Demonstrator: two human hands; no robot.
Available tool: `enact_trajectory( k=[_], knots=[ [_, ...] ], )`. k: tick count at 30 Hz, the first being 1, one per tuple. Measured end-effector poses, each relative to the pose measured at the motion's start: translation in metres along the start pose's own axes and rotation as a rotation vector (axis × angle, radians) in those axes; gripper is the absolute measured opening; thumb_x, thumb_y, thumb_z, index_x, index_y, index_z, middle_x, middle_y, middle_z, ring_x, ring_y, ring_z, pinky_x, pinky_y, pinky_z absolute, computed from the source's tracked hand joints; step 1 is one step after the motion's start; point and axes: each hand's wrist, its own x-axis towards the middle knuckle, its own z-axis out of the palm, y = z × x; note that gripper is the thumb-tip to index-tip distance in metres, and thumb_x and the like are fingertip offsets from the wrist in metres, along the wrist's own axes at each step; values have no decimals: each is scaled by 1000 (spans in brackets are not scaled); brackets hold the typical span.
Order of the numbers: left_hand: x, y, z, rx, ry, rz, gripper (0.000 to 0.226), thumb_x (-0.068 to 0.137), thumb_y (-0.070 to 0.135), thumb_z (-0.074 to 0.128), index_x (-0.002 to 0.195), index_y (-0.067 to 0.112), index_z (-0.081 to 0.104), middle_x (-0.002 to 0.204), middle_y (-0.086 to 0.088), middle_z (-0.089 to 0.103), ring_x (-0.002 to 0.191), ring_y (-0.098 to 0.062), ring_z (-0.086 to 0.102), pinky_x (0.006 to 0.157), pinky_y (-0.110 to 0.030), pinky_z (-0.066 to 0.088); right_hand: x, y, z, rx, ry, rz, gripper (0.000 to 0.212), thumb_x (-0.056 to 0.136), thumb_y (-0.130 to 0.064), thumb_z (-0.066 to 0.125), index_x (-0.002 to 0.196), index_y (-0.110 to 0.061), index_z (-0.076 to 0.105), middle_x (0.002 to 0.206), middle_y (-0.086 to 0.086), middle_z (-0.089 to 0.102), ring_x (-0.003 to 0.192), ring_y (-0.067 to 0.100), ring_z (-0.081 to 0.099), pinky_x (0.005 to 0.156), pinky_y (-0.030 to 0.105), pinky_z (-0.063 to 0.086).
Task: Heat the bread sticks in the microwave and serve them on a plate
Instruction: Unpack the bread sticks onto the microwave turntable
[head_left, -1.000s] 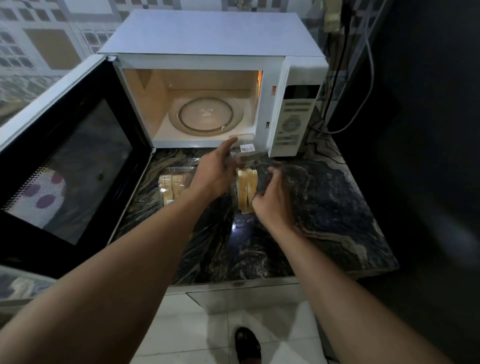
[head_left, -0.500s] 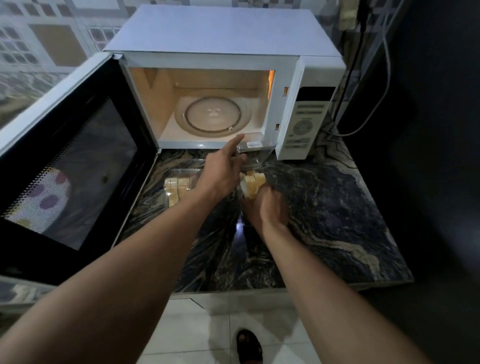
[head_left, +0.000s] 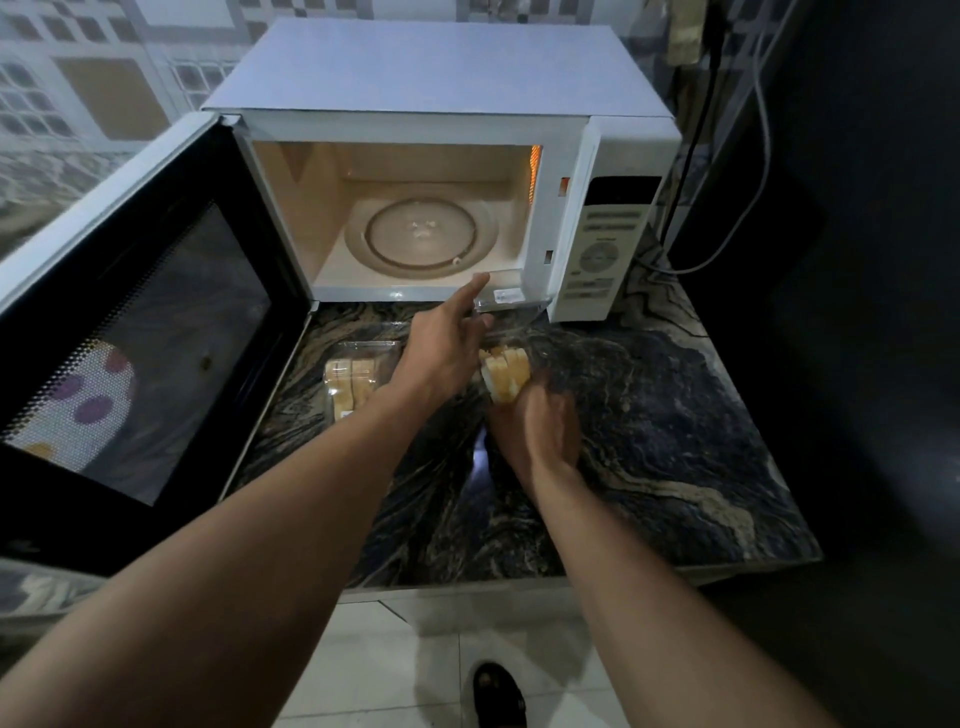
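We judged unpacking to be the step in hand: the fingers of our right hand (head_left: 535, 426) curled round pale golden bread sticks (head_left: 506, 376) above the dark marbled worktop (head_left: 675, 415), our left hand (head_left: 447, 353) touched the clear plastic box (head_left: 511, 304) with a grip we could not tell, and next the sticks needed carrying beyond the fingers into the open white microwave (head_left: 441, 67).

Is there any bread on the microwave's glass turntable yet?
No, the glass turntable is bare, and the right hand grips the bread sticks above the counter.
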Motion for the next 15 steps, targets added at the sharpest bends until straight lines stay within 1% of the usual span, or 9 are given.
enact_trajectory(
  k=[2, 3, 5, 6, 9, 10, 12, 13, 15],
  knots=[
    [0, -2, 1, -2, -8, 9, 51, 102, 22, 56, 150, 32, 44, 87, -5, 64, 79, -13, 53, 68, -16, 40, 0, 0, -3, 53, -22, 25, 33, 91, -36, 61, 112, -10, 60, 106, 17, 70, 104, 36, 63, 87, 36, 49],
    [0, -3, 2, -4, -13, 13, 51, 102, 22, 56, 150, 33, 44, 83, -10, 66, 76, -14, 52, 65, -16, 40, 1, -1, -4, 78, -34, 43, 33, 88, -38, 63, 109, -12, 62, 105, 16, 70, 103, 36, 64, 86, 37, 50],
    [0, -4, 3, 4, -18, 16, 52, 102, 22, 55, 151, 33, 42, 84, -18, 70, 73, -15, 53, 62, -17, 40, 3, 0, -6, 100, -60, 80, 34, 87, -41, 63, 109, -14, 62, 106, 15, 70, 104, 35, 64, 86, 37, 50],
    [0, -4, 4, 16, -18, 18, 52, 102, 22, 55, 151, 34, 41, 85, -17, 71, 74, -15, 55, 64, -18, 41, 4, 0, -8, 104, -66, 93, 35, 88, -41, 63, 111, -14, 61, 107, 16, 70, 105, 35, 64, 85, 36, 49],
    [-1, -3, 5, 39, -12, 14, 54, 102, 23, 53, 152, 35, 39, 92, -16, 74, 78, -16, 59, 76, -27, 48, 3, 3, -12, 89, -66, 98, 37, 90, -38, 64, 116, -12, 57, 111, 18, 69, 107, 36, 63, 85, 36, 48],
    [-1, -4, 6, 41, -11, 12, 54, 102, 23, 53, 152, 35, 39, 94, -16, 74, 78, -15, 58, 76, -26, 47, 2, 4, -15, 83, -62, 96, 39, 90, -37, 66, 116, -11, 55, 111, 18, 69, 108, 37, 63, 84, 37, 48],
    [-2, -5, 6, 48, -9, 19, 55, 101, 20, 53, 152, 34, 39, 92, -16, 73, 79, -14, 57, 69, -20, 39, -1, 5, -22, 78, -50, 97, 41, 87, -39, 69, 114, -12, 54, 110, 18, 69, 106, 37, 63, 81, 37, 48],
    [-3, -5, 5, 56, -11, 24, 56, 101, 18, 53, 152, 34, 40, 91, -16, 72, 78, -15, 57, 67, -19, 37, -1, 6, -27, 75, -44, 95, 42, 86, -40, 71, 113, -12, 53, 109, 18, 69, 106, 37, 63, 80, 37, 48],
    [-7, -5, 3, 68, -19, 25, 57, 100, 14, 53, 151, 34, 40, 85, -19, 70, 69, -15, 52, 62, -19, 36, -2, 8, -36, 71, -29, 98, 43, 84, -40, 72, 111, -12, 54, 109, 17, 69, 104, 37, 64, 78, 36, 49]
  ],
)
